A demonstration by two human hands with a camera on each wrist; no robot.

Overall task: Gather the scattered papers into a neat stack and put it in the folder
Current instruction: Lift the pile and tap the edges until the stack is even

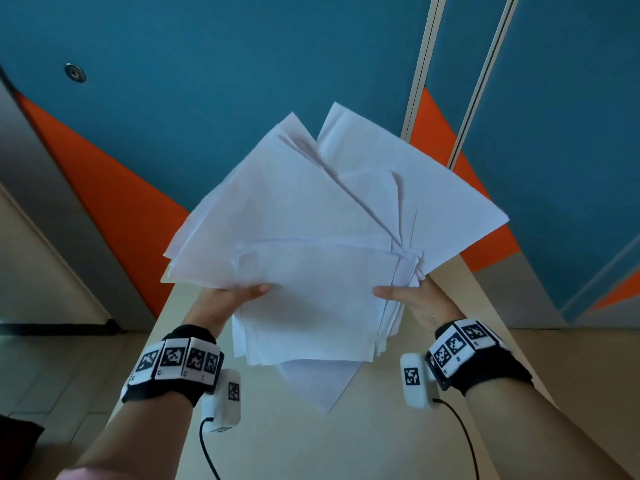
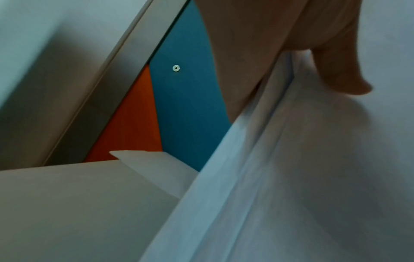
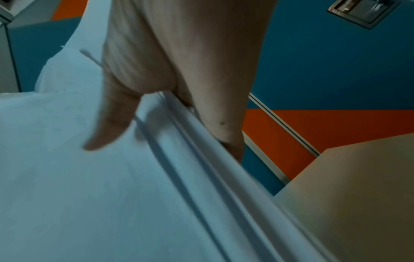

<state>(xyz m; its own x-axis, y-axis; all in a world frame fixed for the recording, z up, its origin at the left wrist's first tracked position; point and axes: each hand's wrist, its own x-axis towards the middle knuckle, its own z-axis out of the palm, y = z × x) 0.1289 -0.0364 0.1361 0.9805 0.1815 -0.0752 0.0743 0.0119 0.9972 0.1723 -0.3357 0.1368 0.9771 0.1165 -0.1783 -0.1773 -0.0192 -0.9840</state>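
papers [image 1: 311, 216] between left hand [image 1: 225, 303], right hand [image 1: 415, 303], seemingly pinched

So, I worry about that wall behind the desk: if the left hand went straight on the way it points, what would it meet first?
Probably nothing soon. The left hand grips the papers and points past the desk's far edge; the blue wall lies next in line, though depth is unclear.

White papers [image 1: 311, 237] fanned unevenly, raised above the table [image 1: 381, 427]
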